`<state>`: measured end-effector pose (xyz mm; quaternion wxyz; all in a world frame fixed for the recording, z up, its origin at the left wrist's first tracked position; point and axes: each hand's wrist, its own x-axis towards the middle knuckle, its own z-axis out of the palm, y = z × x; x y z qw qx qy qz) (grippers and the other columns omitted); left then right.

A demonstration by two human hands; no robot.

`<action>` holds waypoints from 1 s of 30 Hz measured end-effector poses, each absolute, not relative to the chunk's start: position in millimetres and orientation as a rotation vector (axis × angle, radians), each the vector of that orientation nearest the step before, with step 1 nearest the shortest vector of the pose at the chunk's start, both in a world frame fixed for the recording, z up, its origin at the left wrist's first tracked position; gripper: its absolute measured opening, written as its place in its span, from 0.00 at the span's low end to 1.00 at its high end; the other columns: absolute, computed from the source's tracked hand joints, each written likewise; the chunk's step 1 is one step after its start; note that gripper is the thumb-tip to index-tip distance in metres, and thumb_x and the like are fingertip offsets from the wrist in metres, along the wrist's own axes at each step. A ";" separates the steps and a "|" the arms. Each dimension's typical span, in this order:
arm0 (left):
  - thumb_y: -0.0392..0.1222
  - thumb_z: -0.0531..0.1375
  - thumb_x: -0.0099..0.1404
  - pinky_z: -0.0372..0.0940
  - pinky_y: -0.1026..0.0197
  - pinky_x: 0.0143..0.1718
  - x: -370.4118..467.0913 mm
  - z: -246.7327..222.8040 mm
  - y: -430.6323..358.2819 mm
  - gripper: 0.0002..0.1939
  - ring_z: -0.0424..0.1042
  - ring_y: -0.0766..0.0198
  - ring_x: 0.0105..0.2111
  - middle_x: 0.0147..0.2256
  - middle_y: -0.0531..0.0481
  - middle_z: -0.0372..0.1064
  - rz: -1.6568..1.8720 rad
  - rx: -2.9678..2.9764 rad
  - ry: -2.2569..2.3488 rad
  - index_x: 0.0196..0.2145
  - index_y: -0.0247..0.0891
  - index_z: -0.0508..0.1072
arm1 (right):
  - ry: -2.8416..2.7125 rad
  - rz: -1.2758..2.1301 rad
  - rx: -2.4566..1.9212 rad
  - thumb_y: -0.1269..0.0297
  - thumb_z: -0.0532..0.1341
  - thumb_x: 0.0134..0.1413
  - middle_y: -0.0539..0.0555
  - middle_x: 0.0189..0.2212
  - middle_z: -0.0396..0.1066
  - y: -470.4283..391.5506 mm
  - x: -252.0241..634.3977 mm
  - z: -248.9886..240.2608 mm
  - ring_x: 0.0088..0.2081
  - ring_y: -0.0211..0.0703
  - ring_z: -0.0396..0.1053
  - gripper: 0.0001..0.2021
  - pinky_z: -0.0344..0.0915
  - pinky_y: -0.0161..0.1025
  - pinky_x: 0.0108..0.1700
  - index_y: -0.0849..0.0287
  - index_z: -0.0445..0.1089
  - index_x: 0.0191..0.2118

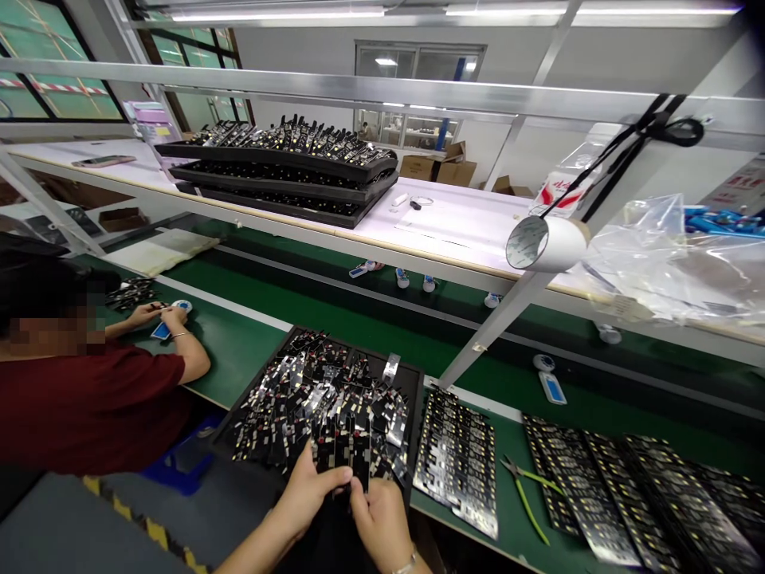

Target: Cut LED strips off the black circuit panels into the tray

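Your left hand (306, 493) and right hand (382, 514) pinch a black circuit board (359, 456) over the tray (412, 378), apparently a handling step, next needing even pressure

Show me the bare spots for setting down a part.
Free: the green bench between the co-worker's forearm and the black tray, and the white shelf between the cable and white roll. Crowded: the tray, heaped with boards, and the bench's right end, with board panels and pliers.

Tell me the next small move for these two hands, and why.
Probably snap the black board strip apart: the left hand and right hand pinch its near edge side by side, over a tray heaped with small loose boards.
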<state>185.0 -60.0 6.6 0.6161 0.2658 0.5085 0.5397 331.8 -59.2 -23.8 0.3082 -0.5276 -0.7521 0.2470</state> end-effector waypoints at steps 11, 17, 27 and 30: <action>0.50 0.71 0.46 0.68 0.49 0.48 166.0 -26.9 -20.0 0.31 0.76 0.47 0.43 0.42 0.42 0.77 1.219 0.958 1.418 0.46 0.39 0.69 | -1.947 0.794 -1.612 0.49 0.40 0.66 0.56 0.22 0.73 -29.6 330.3 -43.1 0.26 0.42 0.70 0.31 0.54 0.35 0.29 0.60 0.71 0.24; 0.53 0.72 0.39 0.49 0.41 0.62 126.6 -32.3 37.5 0.45 0.57 0.36 0.61 0.57 0.30 0.64 1.090 1.213 1.665 0.53 0.34 0.66 | -1.905 0.886 -1.908 0.51 0.51 0.61 0.57 0.20 0.73 27.2 364.4 -77.8 0.27 0.46 0.73 0.25 0.61 0.37 0.31 0.61 0.74 0.22; 0.60 0.62 0.52 0.65 0.44 0.53 68.4 -117.6 -74.1 0.33 0.65 0.39 0.56 0.55 0.37 0.65 0.951 1.207 1.843 0.51 0.38 0.67 | -1.165 0.508 -2.677 0.49 0.58 0.51 0.80 0.52 0.63 -17.5 553.7 -118.9 0.54 0.73 0.64 0.39 0.60 0.59 0.48 0.74 0.53 0.62; 0.61 0.63 0.50 0.68 0.46 0.50 69.3 -137.8 -94.4 0.35 0.68 0.40 0.54 0.54 0.36 0.66 0.935 1.102 1.831 0.50 0.37 0.68 | -1.161 0.500 -2.610 0.47 0.62 0.44 0.75 0.52 0.65 -18.9 566.5 -128.8 0.54 0.71 0.63 0.44 0.61 0.58 0.50 0.70 0.54 0.62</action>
